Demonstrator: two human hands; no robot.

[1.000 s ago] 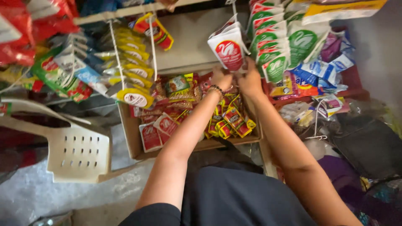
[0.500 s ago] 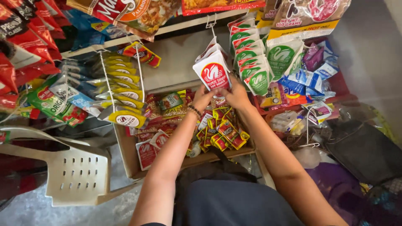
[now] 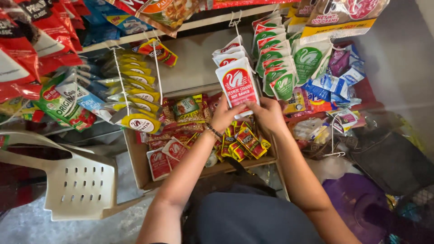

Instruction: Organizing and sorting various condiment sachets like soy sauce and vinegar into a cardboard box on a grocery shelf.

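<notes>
Both hands have come up from the box since a second ago. The left hand [image 3: 224,114] and right hand [image 3: 267,113] each pinch the red-and-white sachet [image 3: 237,86]'s lower edge; above the grip, more sachets [image 3: 229,54] hang from a hook [image 3: 234,20].

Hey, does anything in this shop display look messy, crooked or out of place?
Mostly the cardboard box: its sachets lie heaped at all angles, unlike the hanging strips. Both hands, left hand and right hand, hold a red-and-white sachet tilted. No spill or damage shows.
</notes>
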